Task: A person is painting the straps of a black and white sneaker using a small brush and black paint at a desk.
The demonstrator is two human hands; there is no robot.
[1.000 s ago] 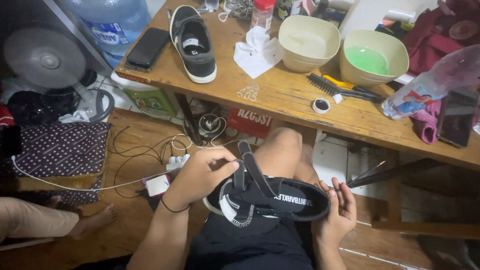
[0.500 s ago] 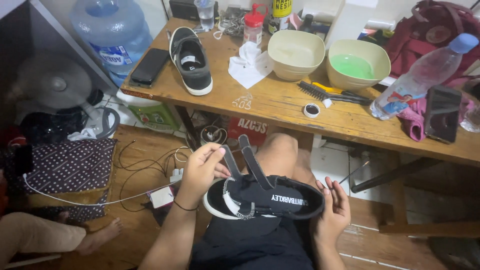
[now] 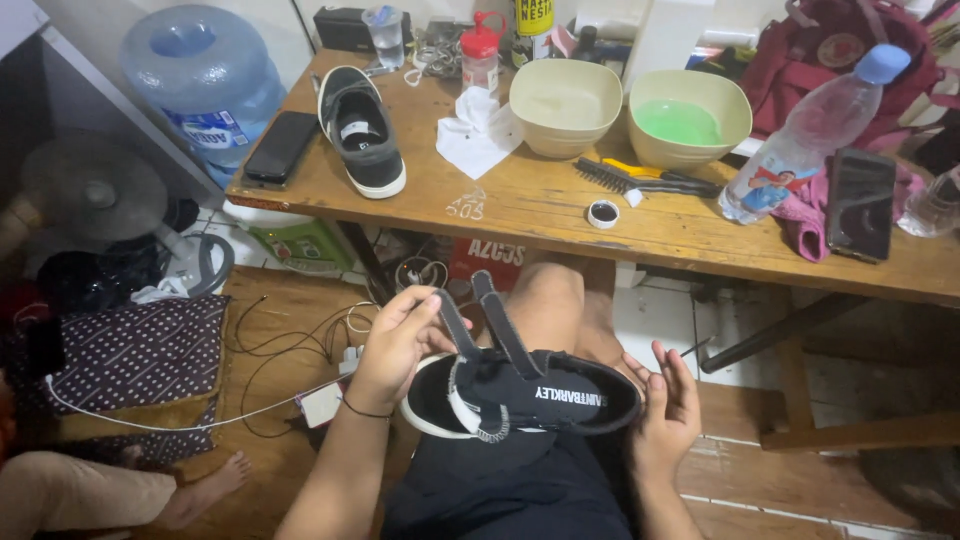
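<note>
A black slip-on shoe (image 3: 545, 395) with a white sole rests on my lap, its two black straps sticking up. My left hand (image 3: 395, 340) pinches one strap near the shoe's open end. Behind the shoe's toe, my right hand (image 3: 665, 410) touches it from below, fingers spread, with what looks like a thin needle by the fingertips. The matching shoe (image 3: 362, 135) lies on the wooden table (image 3: 520, 205) at the far left.
On the table stand two pale green bowls (image 3: 565, 105), one holding green liquid (image 3: 690, 125), a brush (image 3: 625, 180), a small cap (image 3: 603, 213), a white cloth (image 3: 478, 135), a plastic bottle (image 3: 810, 135) and two phones (image 3: 280, 147). A water jug (image 3: 200, 80), fan (image 3: 90, 190) and cables (image 3: 290, 340) are at left. Another person's foot (image 3: 205, 490) lies bottom left.
The view has shifted down and left slightly. My left hand has kept hold of the strap and my right hand stays behind the toe; the shoe has barely moved.
</note>
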